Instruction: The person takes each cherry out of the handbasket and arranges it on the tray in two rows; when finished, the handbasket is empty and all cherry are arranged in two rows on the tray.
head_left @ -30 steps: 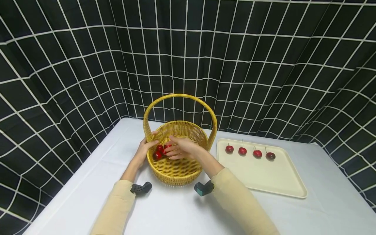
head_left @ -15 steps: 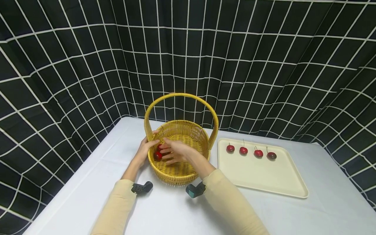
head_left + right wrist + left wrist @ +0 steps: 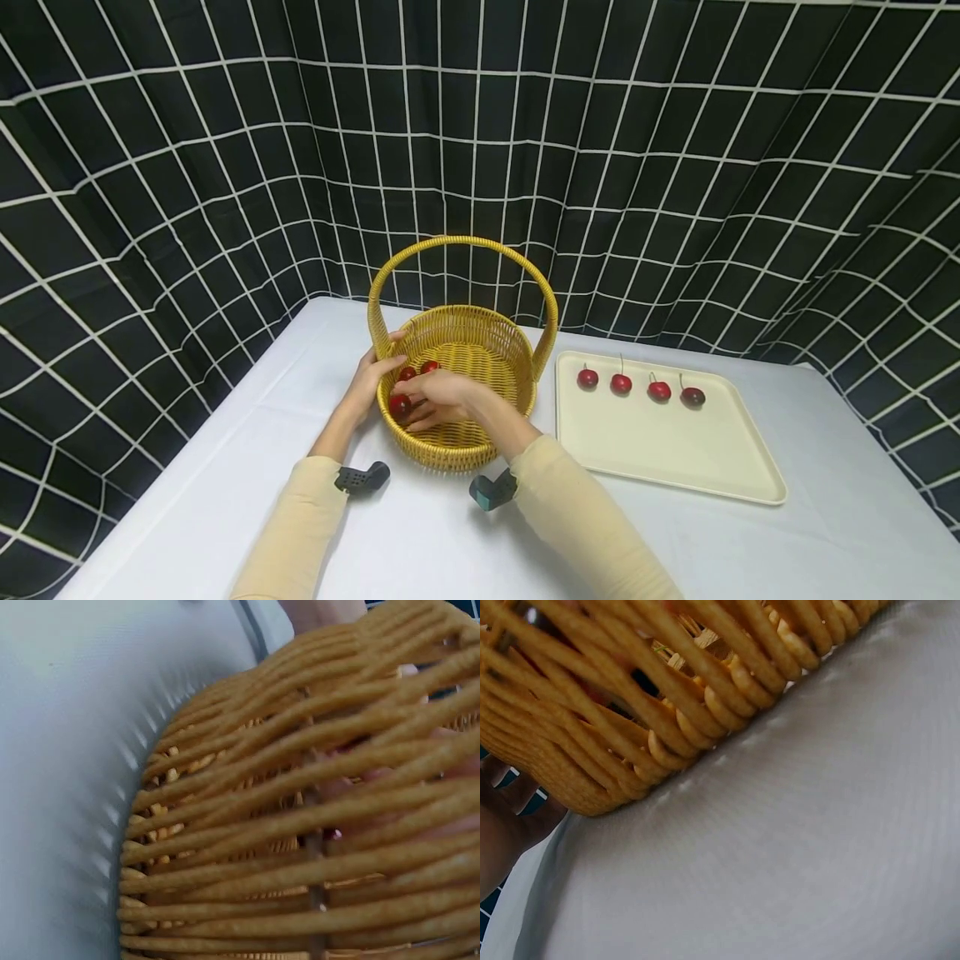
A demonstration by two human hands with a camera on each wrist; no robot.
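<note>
A yellow wicker basket (image 3: 450,458) with a tall arched handle stands on the table. My left hand (image 3: 363,387) grips its left rim, thumb over the edge and other fingers outside the wall. Inside the basket, my right hand (image 3: 442,392) reaches to the left side, thumb and fingers curled around a dark red cherry (image 3: 400,406). Behind that hand lie more red cherries, one cherry (image 3: 407,374) by the left wall and another cherry (image 3: 430,367) a little to its right. In the right wrist view, the basket's weave (image 3: 300,862) largely hides the fingers.
On the right lies a cream tray (image 3: 675,450) with a row of several stemmed cherries (image 3: 620,384) along its far part. A white cloth (image 3: 420,550) covers the table. A black curtain with white grid lines (image 3: 480,150) surrounds the table's back and sides.
My right hand has moved left and down inside the basket, its spread fingers closing around a cherry. Cherries it covered before now show behind it. My left hand stays on the rim.
</note>
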